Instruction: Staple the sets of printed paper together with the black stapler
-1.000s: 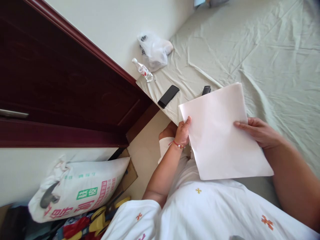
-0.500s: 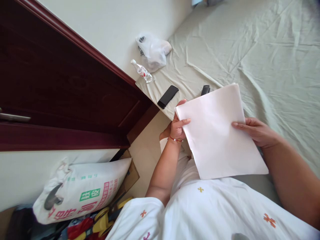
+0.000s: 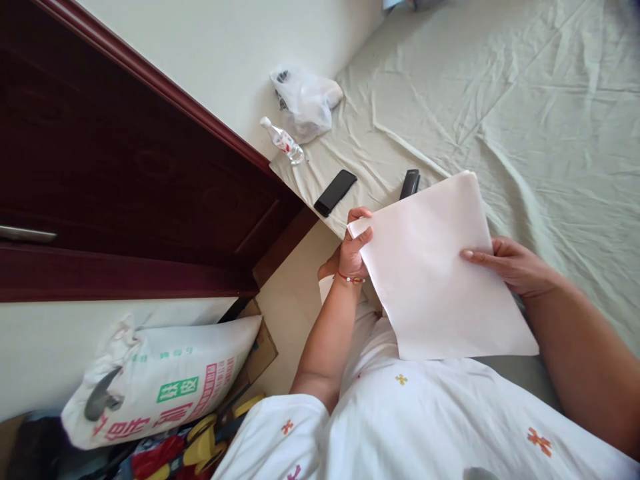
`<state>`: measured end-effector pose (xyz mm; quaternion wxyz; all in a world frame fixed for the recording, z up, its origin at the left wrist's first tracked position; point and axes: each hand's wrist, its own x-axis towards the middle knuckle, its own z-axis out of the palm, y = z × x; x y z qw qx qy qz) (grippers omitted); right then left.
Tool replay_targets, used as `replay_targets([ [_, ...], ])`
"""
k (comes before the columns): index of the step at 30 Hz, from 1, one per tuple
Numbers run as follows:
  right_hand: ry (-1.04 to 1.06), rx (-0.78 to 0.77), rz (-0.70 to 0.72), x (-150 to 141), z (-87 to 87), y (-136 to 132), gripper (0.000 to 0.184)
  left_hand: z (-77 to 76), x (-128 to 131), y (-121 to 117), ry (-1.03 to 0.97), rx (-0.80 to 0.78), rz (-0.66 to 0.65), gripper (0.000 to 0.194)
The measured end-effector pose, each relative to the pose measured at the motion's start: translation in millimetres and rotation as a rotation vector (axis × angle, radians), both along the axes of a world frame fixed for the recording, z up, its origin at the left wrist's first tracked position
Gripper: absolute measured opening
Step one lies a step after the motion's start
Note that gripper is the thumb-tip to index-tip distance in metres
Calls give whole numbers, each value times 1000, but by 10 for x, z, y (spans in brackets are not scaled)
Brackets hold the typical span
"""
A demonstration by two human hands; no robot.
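Observation:
A thin stack of blank white paper sheets (image 3: 435,287) lies slanted above my lap. My left hand (image 3: 354,253), with a red beaded string at the wrist, grips the stack's upper left corner, thumb on top. At the right edge, my right hand (image 3: 520,267) holds the same sheets, its thumb flat on the face and its fingers hidden beneath. Just beyond the paper's top edge rests a black object that looks like a stapler (image 3: 410,183). A black phone (image 3: 336,193) lies on the sheet-covered bed, up and left of my left hand.
The bed (image 3: 540,133) has a wrinkled grey-green cover. A clear bottle (image 3: 283,141) and a white plastic bag (image 3: 305,103) stand by the wall. To the left are a dark red door (image 3: 125,153) and a stuffed white sack (image 3: 165,380) on the floor side.
My left hand's thumb has slid back toward the corner and slightly up. The sheets have dipped a little at the top, showing more of the black object. Both hands keep hold.

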<state>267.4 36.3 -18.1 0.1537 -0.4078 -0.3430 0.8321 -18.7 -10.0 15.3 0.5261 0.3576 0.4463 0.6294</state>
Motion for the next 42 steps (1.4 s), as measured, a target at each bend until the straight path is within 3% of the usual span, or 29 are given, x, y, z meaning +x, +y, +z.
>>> replay_targets([
  [7,-42,18,-31,-1,13,-8,44,30,106,61,1,-31,-33,50],
  [11,-101,27,-34,-2,18,24,46,-63,39,196,16,-136,93,57],
  [17,-101,95,3,-25,-66,34,42,-167,-102,257,38,-232,81,45],
  [22,-93,157,-128,-43,-55,12,42,-167,-55,205,101,-207,57,40],
  [25,-114,173,-144,-54,2,4,42,-207,-85,208,309,-156,51,39],
  [28,-110,199,-123,-64,27,0,44,-203,-157,229,784,-26,100,38],
  [31,-112,219,-88,-67,3,3,46,-95,-146,273,1173,113,135,38],
  [36,-127,238,-44,-62,-21,14,51,96,145,447,1277,297,-55,36],
  [42,-109,290,-12,-67,-4,1,53,56,409,582,1339,236,-251,50],
])
